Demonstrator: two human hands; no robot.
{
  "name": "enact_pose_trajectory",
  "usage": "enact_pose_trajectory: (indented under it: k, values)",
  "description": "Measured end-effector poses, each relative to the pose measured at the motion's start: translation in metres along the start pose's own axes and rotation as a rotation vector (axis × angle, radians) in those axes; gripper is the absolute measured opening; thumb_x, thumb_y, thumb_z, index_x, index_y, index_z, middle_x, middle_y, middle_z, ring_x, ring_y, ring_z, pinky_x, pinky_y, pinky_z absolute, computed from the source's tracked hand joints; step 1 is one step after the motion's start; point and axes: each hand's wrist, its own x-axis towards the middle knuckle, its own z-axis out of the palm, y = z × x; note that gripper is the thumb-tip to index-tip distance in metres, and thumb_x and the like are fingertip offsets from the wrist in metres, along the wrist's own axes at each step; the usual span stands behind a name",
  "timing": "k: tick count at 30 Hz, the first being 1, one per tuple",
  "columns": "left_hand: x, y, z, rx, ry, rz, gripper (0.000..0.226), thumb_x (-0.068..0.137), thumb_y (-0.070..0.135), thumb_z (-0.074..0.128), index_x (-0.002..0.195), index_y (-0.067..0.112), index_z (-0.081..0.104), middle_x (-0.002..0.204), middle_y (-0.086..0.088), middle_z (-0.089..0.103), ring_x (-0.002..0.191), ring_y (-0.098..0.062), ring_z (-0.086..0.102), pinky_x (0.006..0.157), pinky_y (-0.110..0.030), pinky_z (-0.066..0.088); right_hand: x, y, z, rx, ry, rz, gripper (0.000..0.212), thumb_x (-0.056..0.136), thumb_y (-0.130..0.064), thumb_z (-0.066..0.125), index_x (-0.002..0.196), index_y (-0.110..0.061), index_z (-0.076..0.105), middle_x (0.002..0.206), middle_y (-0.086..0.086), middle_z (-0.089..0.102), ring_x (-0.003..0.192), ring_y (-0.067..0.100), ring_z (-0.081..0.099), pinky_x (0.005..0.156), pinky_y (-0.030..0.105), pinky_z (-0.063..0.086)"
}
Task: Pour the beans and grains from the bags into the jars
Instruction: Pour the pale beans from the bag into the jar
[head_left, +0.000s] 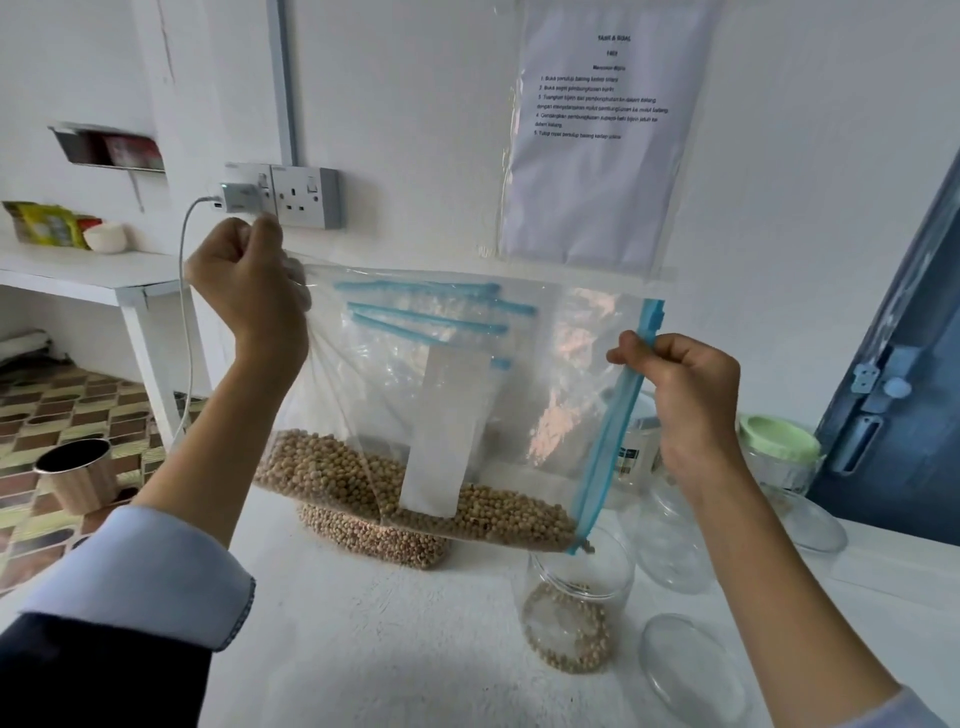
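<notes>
I am in the middle of pouring. My left hand (244, 283) is closed in a fist around a gathered corner of the clear bag (467, 395), lifting it high. My right hand (680, 400) pinches the blue zip strip (608, 441) near its upper end, thumb against curled fingers, so the strip runs steeply down from my grip.

The beans (415, 493) have slid into the low edge of the bag, below and between my hands, and crowd toward the bottom corner of the zip, directly under my right hand. That corner sits just over the mouth of the open jar (576, 597), which holds only a shallow layer of beans at its bottom. A bean or two seems to be leaving the corner, though I cannot tell for sure.

Most of the beans are still in the bag, so I judge the step far from done. Next I should raise my left hand further and keep the spout over the jar, steadily, or beans may spill onto the white table (389, 649).
</notes>
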Motion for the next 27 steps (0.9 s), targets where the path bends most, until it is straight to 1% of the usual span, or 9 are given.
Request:
enact_pose_trajectory:
  k: [2,5,7,13,16,19,21,25,27]
  values:
    - [-0.0009,0.0006,0.0013,0.007,-0.005,0.0,0.043,0.078,-0.003,0.05,0.048,0.018,0.028,0.034,0.009,0.027,0.027,-0.008,0.028,0.036,-0.014,0.02,0.001,0.0008,-0.0016,0.013,0.036,-0.007,0.021,0.085,-0.012,0.069,0.064,-0.016,0.068,0.063,-0.01,0.069,0.068,-0.001,0.062,0.066,0.005,0.044]
    - [-0.0014,0.0006,0.0015,0.011,-0.012,-0.003,0.044,0.077,-0.001,0.05,0.045,0.02,0.029,0.034,0.009,0.027,0.027,-0.009,0.027,0.036,-0.014,0.019,0.0005,-0.0007,-0.0009,-0.015,0.004,0.003,0.019,0.086,-0.012,0.069,0.067,-0.015,0.069,0.069,-0.007,0.07,0.068,-0.002,0.061,0.064,0.002,0.042]
    - [-0.0016,0.0006,0.0011,0.012,-0.025,-0.004,0.046,0.077,0.0,0.051,0.043,0.023,0.03,0.034,0.009,0.028,0.027,-0.009,0.028,0.036,-0.015,0.02,0.0011,-0.0003,-0.0014,-0.005,0.027,0.0,0.02,0.086,-0.012,0.068,0.067,-0.015,0.067,0.071,-0.005,0.07,0.07,0.001,0.062,0.066,0.004,0.043]
    - [-0.0027,0.0002,0.0011,0.025,-0.037,0.006,0.04,0.074,0.002,0.052,0.046,0.019,0.028,0.035,0.007,0.026,0.027,-0.012,0.028,0.035,-0.015,0.02,0.0015,0.0009,-0.003,-0.007,0.053,-0.001,0.022,0.086,-0.013,0.069,0.065,-0.017,0.067,0.067,-0.009,0.069,0.072,0.004,0.062,0.07,0.01,0.045]
    - [-0.0043,-0.0003,0.0017,0.031,-0.045,0.008,0.043,0.076,0.001,0.051,0.044,0.021,0.03,0.033,0.009,0.028,0.027,-0.01,0.029,0.035,-0.016,0.02,0.0013,0.0,-0.0019,-0.013,0.009,0.007,0.022,0.085,-0.013,0.07,0.064,-0.017,0.067,0.061,-0.01,0.069,0.072,0.005,0.062,0.07,0.008,0.045]
    - [-0.0032,0.0008,0.0024,0.022,-0.026,0.0,0.042,0.075,0.001,0.051,0.046,0.02,0.027,0.033,0.008,0.027,0.027,-0.012,0.027,0.037,-0.015,0.018,0.0017,0.0012,-0.0031,0.022,0.039,0.009,0.021,0.085,-0.012,0.07,0.065,-0.014,0.067,0.061,-0.01,0.069,0.071,0.004,0.062,0.068,0.007,0.045]
    - [-0.0024,0.0009,0.0023,0.029,-0.021,0.002,0.042,0.075,0.001,0.05,0.047,0.019,0.026,0.034,0.007,0.026,0.027,-0.012,0.027,0.037,-0.015,0.018,0.0009,0.0005,-0.0026,0.018,0.01,0.017,0.019,0.085,-0.011,0.07,0.066,-0.012,0.068,0.061,-0.009,0.069,0.069,0.001,0.062,0.066,0.004,0.045]
    - [-0.0007,0.0016,0.0019,0.023,-0.025,0.009,0.04,0.074,0.0,0.051,0.048,0.018,0.026,0.034,0.006,0.025,0.028,-0.014,0.026,0.037,-0.015,0.019,0.0008,0.0007,-0.0023,0.048,0.062,-0.006,0.02,0.084,-0.012,0.07,0.064,-0.015,0.068,0.06,-0.01,0.069,0.068,0.001,0.063,0.07,0.008,0.047]
    - [-0.0003,0.0021,0.0022,0.034,-0.024,0.013,0.04,0.074,0.0,0.051,0.048,0.018,0.026,0.034,0.006,0.025,0.027,-0.013,0.027,0.037,-0.015,0.019,0.0007,0.0001,0.0,0.017,0.03,-0.002,0.019,0.084,-0.012,0.071,0.065,-0.015,0.068,0.061,-0.01,0.07,0.069,0.002,0.063,0.069,0.005,0.046]
